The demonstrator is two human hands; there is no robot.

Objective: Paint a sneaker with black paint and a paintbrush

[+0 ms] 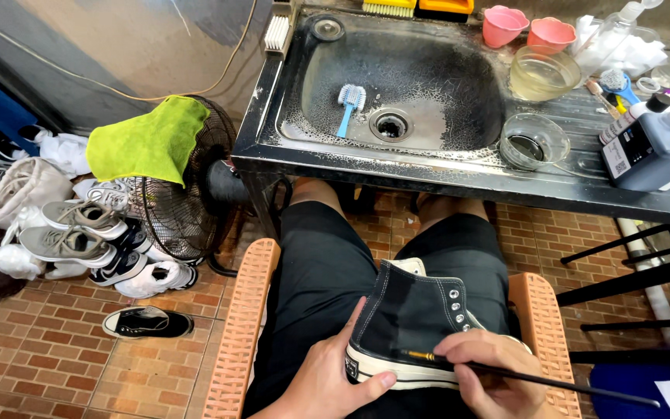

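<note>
A: Black high-top sneaker (412,322) is held on the lap, heel gripped by left hand (327,380), fingers clamped on it, thumb pressed along the white sole.

B: And rt hand (490,372)?

A: Fingers are closed on a thin black brush (537,378), tip laid against the sneaker's side just above the sole.

B: Bench?

A: Steel sink (428,46) is seen ahead, blue scrub brush (348,105) lying in it; dark bottle (649,147) stood at the rt edge.

Two pink plastic cups (503,25), two clear glass bowls (543,74), one blue-handled scrub brush (350,105) in the sink, one black high-top canvas sneaker (409,322).
</note>
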